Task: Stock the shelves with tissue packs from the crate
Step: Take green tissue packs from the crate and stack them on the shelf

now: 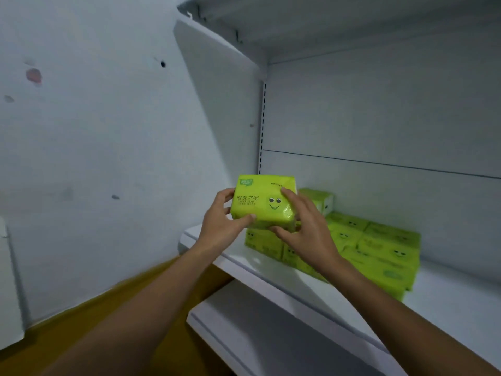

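A lime-green tissue pack (261,200) with a smiley face is held with both hands above the left end of the white shelf (447,302). My left hand (221,223) grips its left side, thumb under the front edge. My right hand (306,226) grips its right side, fingers over the top and thumb below. Under and behind it, several more green tissue packs (379,248) lie in rows on the shelf, with one pack (318,199) standing at the back. The crate is out of view.
A white wall (108,158) stands to the left of the shelf unit. Its side panel (222,104) closes the left end. Another white shelf (271,335) sits below, and the underside of a higher shelf (352,23) is overhead. Yellow floor (81,335) shows at the lower left.
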Motion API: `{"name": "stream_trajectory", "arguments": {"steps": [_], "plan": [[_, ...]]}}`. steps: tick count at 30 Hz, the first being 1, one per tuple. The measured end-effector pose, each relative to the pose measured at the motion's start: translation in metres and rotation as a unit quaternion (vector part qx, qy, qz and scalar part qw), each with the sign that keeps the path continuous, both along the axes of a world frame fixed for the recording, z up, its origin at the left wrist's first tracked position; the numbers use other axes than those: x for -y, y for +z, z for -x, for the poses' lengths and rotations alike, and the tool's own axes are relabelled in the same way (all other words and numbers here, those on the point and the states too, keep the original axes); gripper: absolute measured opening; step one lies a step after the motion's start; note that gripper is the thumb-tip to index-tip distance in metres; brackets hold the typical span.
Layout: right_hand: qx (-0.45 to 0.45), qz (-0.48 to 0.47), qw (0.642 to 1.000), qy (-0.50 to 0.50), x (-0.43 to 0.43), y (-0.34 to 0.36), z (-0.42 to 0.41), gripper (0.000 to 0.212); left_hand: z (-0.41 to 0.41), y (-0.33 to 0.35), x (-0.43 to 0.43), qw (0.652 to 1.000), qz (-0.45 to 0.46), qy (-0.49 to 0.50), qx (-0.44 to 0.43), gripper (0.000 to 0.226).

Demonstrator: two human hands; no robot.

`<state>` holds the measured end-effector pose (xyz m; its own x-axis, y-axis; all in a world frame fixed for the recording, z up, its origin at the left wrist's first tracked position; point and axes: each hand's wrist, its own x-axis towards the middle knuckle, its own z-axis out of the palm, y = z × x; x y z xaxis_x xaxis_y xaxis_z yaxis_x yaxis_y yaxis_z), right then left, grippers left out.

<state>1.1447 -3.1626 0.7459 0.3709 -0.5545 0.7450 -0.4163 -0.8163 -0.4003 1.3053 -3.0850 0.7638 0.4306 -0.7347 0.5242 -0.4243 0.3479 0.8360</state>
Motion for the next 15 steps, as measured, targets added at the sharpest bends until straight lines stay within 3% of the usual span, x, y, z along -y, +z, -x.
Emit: {"name": "stream_trajectory", "arguments": {"steps": [7,15], "plan": [[-0.022,-0.046,0.990,-0.128,0.038,0.007,0.027,0.076,0.009,-0.012,0.043,0.998,-0.032,0.024,-0.056,0.056],[-0.132,-0.103,0.973,-0.160,0.053,-0.011,0.008,0.074,0.000,-0.053,0.045,0.993,-0.098,0.052,-0.033,0.048]]}}
